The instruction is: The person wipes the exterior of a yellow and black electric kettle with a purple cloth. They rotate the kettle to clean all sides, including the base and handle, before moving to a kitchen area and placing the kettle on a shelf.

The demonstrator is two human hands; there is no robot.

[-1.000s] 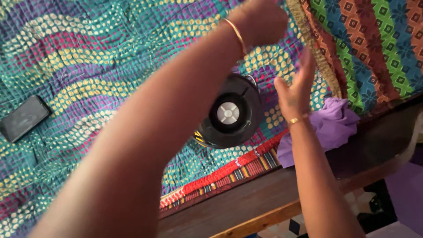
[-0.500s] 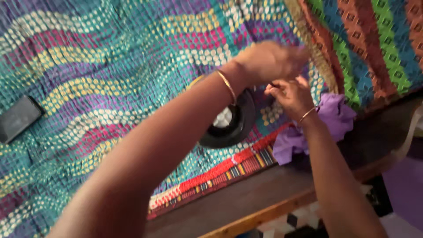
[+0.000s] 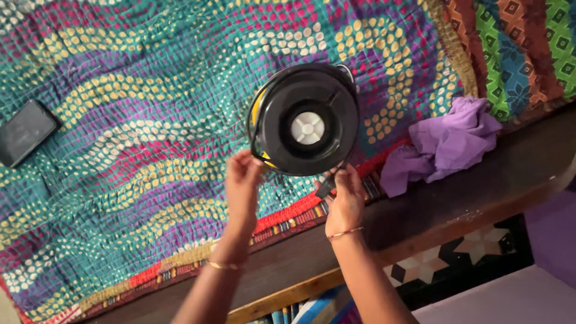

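While two hands grip it, one round black appliance sits just above them on the patterned bedspread, showing a white hub and yellow trim. Left hand curls on its rim; right hand pinches its black cord. One purple cloth lies right, one dark phone far left.

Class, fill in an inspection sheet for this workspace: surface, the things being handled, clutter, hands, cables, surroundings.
Surface: patterned quilt over a dark wooden ledge.
Things handled: round black device with a white hub and yellow trim.
Clutter: crumpled purple cloth; dark flat phone-like slab.
Hands: left hand and right hand each grip the device's lower edge.
Cables: thin black cord along the device's left rim.
Surroundings: patterned floor tiles.
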